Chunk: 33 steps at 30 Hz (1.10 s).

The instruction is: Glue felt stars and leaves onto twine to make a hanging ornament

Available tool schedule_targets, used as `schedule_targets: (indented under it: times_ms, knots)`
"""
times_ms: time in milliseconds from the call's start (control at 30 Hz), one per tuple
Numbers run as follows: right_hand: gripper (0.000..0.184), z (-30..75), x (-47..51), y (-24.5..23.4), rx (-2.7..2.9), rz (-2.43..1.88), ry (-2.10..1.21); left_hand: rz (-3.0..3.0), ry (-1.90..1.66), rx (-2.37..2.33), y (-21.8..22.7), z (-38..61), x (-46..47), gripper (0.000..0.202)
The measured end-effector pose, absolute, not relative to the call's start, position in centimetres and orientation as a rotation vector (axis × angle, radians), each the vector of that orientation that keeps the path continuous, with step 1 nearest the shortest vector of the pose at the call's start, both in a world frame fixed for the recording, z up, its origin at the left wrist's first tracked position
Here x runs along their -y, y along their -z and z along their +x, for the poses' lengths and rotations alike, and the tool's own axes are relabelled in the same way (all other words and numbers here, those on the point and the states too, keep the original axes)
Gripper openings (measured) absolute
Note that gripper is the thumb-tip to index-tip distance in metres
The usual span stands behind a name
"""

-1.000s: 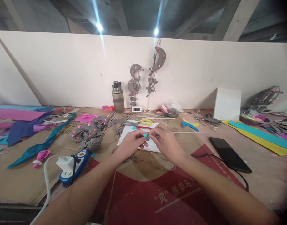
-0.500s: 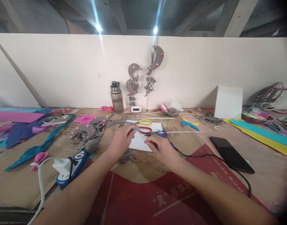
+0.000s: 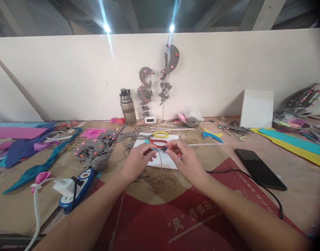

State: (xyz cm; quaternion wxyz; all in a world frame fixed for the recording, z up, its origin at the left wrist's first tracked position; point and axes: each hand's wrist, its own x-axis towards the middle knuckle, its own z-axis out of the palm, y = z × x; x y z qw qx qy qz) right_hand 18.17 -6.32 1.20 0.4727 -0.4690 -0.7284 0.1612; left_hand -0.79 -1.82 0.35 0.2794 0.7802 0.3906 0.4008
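Note:
Over a white board (image 3: 144,143), my left hand (image 3: 139,158) is closed, with thumb and forefinger pinching grey yarn (image 3: 160,159). My right hand (image 3: 185,157) faces it a short gap away, its fingertips also pinched at the yarn. A strand hangs down from between the two hands onto the board. Small teal and dark bits show by the fingertips, too small to name. Just behind the hands lie red-handled scissors (image 3: 159,142) and yellow-handled scissors (image 3: 160,134). Loose loops of yarn (image 3: 162,183) lie on the cardboard in front.
Grey crescents with pink dots (image 3: 94,148) and a power strip (image 3: 77,190) lie on the left. A bottle (image 3: 128,108) stands near the wall below hanging crescent ornaments (image 3: 173,59). On the right are a phone (image 3: 259,168) and a black cable (image 3: 235,170).
My hands have come closer together, and the yarn that ran slanting between them now hangs down in the middle. More loose yarn shows in front. The view has shifted slightly.

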Motion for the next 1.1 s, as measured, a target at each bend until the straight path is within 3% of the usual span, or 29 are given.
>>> schedule_targets:
  times_ms: [300, 533, 800, 1100]
  knots:
    - [0.005, 17.7, 6.2, -0.9, 1.909, -1.088, -0.292, 2.292, -1.057, -0.976, -0.8, -0.2, 3.0, 0.013]
    - [0.013, 17.8, 6.1, -0.8, 1.742, -1.141, -0.356, 2.313, -0.936, -1.075, -1.2, -0.1, 3.3, 0.015]
    - [0.031, 18.8, 5.2, -0.5, 1.661, -1.164, -0.518, 1.956, -0.919, -1.112, -0.6, -0.1, 2.7, 0.021]
    - [0.018, 19.1, 4.7, -0.5, 1.717, -1.17, -0.483, 1.843, -0.954, -1.052, -0.1, 0.0, 2.7, 0.026]
